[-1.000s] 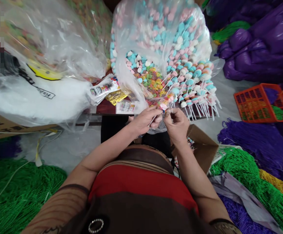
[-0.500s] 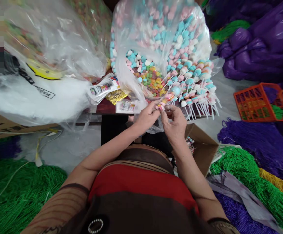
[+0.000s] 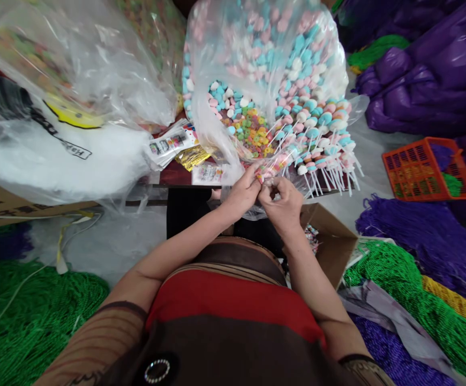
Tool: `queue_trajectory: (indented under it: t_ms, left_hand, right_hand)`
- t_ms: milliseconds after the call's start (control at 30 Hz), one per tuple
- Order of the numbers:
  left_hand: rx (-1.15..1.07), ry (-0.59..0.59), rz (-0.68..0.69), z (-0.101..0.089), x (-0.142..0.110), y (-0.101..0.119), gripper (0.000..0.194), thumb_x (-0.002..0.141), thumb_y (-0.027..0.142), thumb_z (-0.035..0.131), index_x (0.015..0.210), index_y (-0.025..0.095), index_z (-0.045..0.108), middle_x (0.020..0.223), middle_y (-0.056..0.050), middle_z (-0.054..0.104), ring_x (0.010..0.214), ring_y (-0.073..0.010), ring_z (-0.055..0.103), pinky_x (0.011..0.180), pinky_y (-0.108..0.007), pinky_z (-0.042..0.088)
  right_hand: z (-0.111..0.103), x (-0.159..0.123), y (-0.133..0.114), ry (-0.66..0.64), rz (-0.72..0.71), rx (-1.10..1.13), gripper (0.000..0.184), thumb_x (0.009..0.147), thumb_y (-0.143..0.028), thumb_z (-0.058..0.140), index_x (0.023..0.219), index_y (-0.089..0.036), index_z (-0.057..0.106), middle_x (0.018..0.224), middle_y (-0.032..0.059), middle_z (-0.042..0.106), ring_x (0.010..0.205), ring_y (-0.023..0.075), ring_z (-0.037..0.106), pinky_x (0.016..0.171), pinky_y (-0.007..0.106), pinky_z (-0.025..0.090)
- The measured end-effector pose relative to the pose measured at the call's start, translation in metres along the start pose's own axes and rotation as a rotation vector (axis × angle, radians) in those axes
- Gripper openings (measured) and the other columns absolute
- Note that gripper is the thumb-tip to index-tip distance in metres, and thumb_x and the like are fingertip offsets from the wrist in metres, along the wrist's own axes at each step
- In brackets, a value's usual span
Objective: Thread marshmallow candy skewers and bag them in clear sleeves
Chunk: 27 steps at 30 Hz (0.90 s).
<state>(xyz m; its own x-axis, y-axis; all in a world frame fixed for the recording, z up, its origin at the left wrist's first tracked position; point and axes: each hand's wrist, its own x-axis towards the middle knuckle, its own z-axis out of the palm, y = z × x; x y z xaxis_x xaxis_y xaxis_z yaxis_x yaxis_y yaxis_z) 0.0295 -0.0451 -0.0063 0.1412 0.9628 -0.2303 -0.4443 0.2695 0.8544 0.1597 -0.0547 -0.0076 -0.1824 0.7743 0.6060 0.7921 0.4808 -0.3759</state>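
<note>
A candy skewer [image 3: 276,165] in a clear printed wrapper slants away from me between my hands, at the table's front edge. My left hand [image 3: 241,195] is closed around its near end. My right hand [image 3: 283,206] is closed in a pinch at the lower end of the wrapper, touching my left fingertips. Whatever lies right between those fingertips is too small to make out. Just beyond the skewer, ring gummies [image 3: 254,134] lie in an opened clear bag. To the right are stacked marshmallow skewers [image 3: 321,134] with white sticks toward me.
A big bag of marshmallows [image 3: 265,48] stands behind. Printed wrappers [image 3: 172,142] and gold twist ties [image 3: 193,156] lie at the left, beside a white bag [image 3: 96,166]. An open cardboard box [image 3: 333,241] and an orange crate [image 3: 413,169] are at the right.
My right fingers have shifted slightly left, closing against my left fingertips at the wrapper's lower end. More of the clear wrapper now shows around the candy. The stacks on the table look unchanged.
</note>
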Motion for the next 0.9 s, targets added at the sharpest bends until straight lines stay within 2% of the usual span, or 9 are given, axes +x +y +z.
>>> queue_trajectory:
  t_ms: [67, 133, 200, 267, 333, 467, 633, 733, 900]
  left_hand:
    - [-0.032, -0.002, -0.067, -0.002, 0.003, 0.001, 0.03, 0.096, 0.018, 0.059, 0.125, 0.023, 0.063, 0.075, 0.004, 0.061, 0.056, -0.0091, 0.048, 0.057, -0.021, 0.04]
    - [-0.056, -0.02, -0.151, -0.004, 0.003, 0.005, 0.019, 0.099, 0.024, 0.058, 0.117, 0.02, 0.063, 0.061, 0.007, 0.049, 0.047, -0.0079, 0.037, 0.049, -0.021, 0.03]
    - [-0.034, -0.041, -0.143, -0.004, 0.002, 0.008, 0.015, 0.1, 0.025, 0.058, 0.113, 0.019, 0.062, 0.058, 0.008, 0.045, 0.046, -0.0069, 0.034, 0.047, -0.02, 0.027]
    - [0.062, -0.034, -0.047, -0.004, 0.002, 0.007, 0.02, 0.099, 0.024, 0.059, 0.118, 0.021, 0.062, 0.064, 0.006, 0.054, 0.05, -0.0073, 0.043, 0.052, -0.02, 0.035]
    - [0.203, -0.007, 0.056, -0.005, 0.001, 0.004, 0.029, 0.098, 0.021, 0.058, 0.126, 0.024, 0.061, 0.076, 0.003, 0.064, 0.061, -0.0101, 0.055, 0.063, -0.023, 0.048]
    - [0.434, -0.021, 0.165, -0.007, 0.0, -0.005, 0.047, 0.092, 0.013, 0.05, 0.137, 0.026, 0.057, 0.095, -0.003, 0.073, 0.083, -0.0159, 0.067, 0.085, -0.031, 0.057]
    - [0.515, -0.04, 0.223, -0.005, -0.007, -0.006, 0.046, 0.09, 0.011, 0.047, 0.133, 0.025, 0.055, 0.116, -0.006, 0.074, 0.096, -0.0172, 0.07, 0.091, -0.033, 0.057]
    - [0.55, -0.051, 0.214, -0.003, -0.01, -0.002, 0.043, 0.091, 0.011, 0.047, 0.132, 0.022, 0.053, 0.114, -0.006, 0.075, 0.095, -0.0176, 0.07, 0.092, -0.034, 0.056]
    - [0.612, -0.019, 0.187, -0.003, -0.008, -0.004, 0.042, 0.093, 0.014, 0.05, 0.133, 0.023, 0.053, 0.099, -0.004, 0.076, 0.087, -0.0188, 0.071, 0.089, -0.035, 0.056]
  right_hand:
    - [-0.002, -0.005, -0.005, -0.077, -0.044, 0.051, 0.01, 0.082, -0.017, 0.055, 0.075, -0.025, 0.057, 0.063, -0.0014, 0.062, 0.057, 0.0148, 0.057, 0.059, 0.027, 0.048]
    - [-0.006, -0.011, -0.009, -0.146, -0.066, 0.126, 0.01, 0.082, -0.017, 0.056, 0.076, -0.024, 0.059, 0.065, -0.0013, 0.065, 0.059, 0.0144, 0.06, 0.06, 0.027, 0.05]
    - [-0.012, -0.014, -0.01, -0.114, 0.035, 0.232, 0.009, 0.088, -0.02, 0.057, 0.081, -0.024, 0.062, 0.07, -0.0012, 0.067, 0.061, 0.0139, 0.061, 0.062, 0.027, 0.051]
    - [-0.017, -0.013, -0.009, 0.005, 0.2, 0.335, 0.008, 0.095, -0.026, 0.058, 0.092, -0.024, 0.065, 0.079, -0.0007, 0.069, 0.062, 0.0131, 0.061, 0.062, 0.027, 0.053]
    - [-0.02, -0.008, -0.007, 0.076, 0.276, 0.375, 0.011, 0.098, -0.033, 0.06, 0.103, -0.025, 0.066, 0.088, 0.0007, 0.071, 0.065, 0.0132, 0.061, 0.063, 0.029, 0.054]
    - [-0.015, 0.0, -0.005, 0.0, 0.204, 0.25, 0.017, 0.096, -0.039, 0.066, 0.103, -0.024, 0.066, 0.09, 0.0025, 0.07, 0.07, 0.0154, 0.063, 0.066, 0.031, 0.055]
    - [-0.005, 0.001, -0.004, 0.039, 0.196, 0.119, 0.015, 0.096, -0.035, 0.059, 0.091, -0.022, 0.063, 0.079, 0.0015, 0.065, 0.066, 0.016, 0.061, 0.066, 0.032, 0.052]
    - [-0.004, 0.004, -0.004, 0.043, 0.252, 0.098, 0.016, 0.093, -0.036, 0.059, 0.086, -0.022, 0.063, 0.074, 0.0001, 0.061, 0.066, 0.0163, 0.058, 0.065, 0.032, 0.05]
    - [-0.004, 0.008, -0.006, -0.028, 0.497, 0.246, 0.02, 0.087, -0.04, 0.062, 0.081, -0.021, 0.062, 0.069, -0.0017, 0.062, 0.058, 0.014, 0.054, 0.059, 0.029, 0.046]
